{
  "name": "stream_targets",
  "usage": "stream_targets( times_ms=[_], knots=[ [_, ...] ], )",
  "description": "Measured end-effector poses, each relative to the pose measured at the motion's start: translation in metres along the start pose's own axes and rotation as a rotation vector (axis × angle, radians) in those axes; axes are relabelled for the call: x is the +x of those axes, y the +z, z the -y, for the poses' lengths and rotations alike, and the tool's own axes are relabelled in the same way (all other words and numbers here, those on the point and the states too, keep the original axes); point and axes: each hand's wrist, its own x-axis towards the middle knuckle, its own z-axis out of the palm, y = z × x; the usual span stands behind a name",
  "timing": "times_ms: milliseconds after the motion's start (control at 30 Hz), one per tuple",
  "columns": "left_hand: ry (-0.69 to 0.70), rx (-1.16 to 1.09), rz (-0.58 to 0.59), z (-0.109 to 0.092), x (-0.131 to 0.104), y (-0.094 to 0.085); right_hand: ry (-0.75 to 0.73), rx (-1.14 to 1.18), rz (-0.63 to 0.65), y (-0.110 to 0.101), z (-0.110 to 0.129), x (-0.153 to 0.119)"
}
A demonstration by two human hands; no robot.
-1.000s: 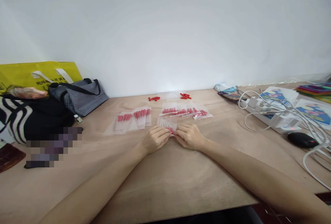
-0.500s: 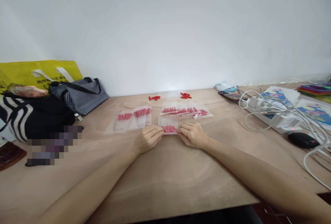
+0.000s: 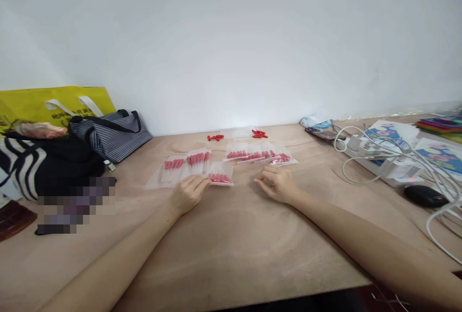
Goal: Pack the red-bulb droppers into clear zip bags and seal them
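Observation:
In the head view my left hand point(image 3: 189, 193) pinches the left corner of a small clear zip bag point(image 3: 221, 179). Red-bulbed droppers lie inside it, their bulbs along the near edge. My right hand point(image 3: 277, 184) rests to the right of that bag, apart from it, with fingers loosely bent and nothing held. Just beyond my left hand, clear bags of red-bulbed droppers point(image 3: 173, 163) lie side by side, partly overlapped by the held bag. A row of overlapping filled bags point(image 3: 250, 156) lies beyond and between my hands.
Loose red bulbs point(image 3: 215, 137) and another small red pile point(image 3: 259, 133) lie near the wall, by clear tubes. A striped bag point(image 3: 115, 134) and black bag point(image 3: 68, 165) occupy the left. At right are a power strip with cables point(image 3: 393, 170) and a black mouse point(image 3: 425, 196).
My left hand has moved left with the bag of droppers. My right hand has let go of the bag's right side and shifted slightly right.

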Motion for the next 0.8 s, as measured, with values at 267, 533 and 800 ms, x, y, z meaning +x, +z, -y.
stream_targets(
  times_ms=[267, 533, 800],
  knots=[
    [0.051, -0.156, -0.049, -0.033, 0.026, 0.014, -0.127, -0.051, 0.052, 0.019, 0.031, 0.012],
    [0.089, -0.109, -0.062, -0.035, 0.026, 0.015, -0.224, -0.102, 0.043, 0.018, 0.034, 0.014],
    [0.068, -0.118, -0.010, -0.035, 0.025, 0.012, -0.189, -0.055, 0.069, 0.018, 0.034, 0.012]
  ],
)
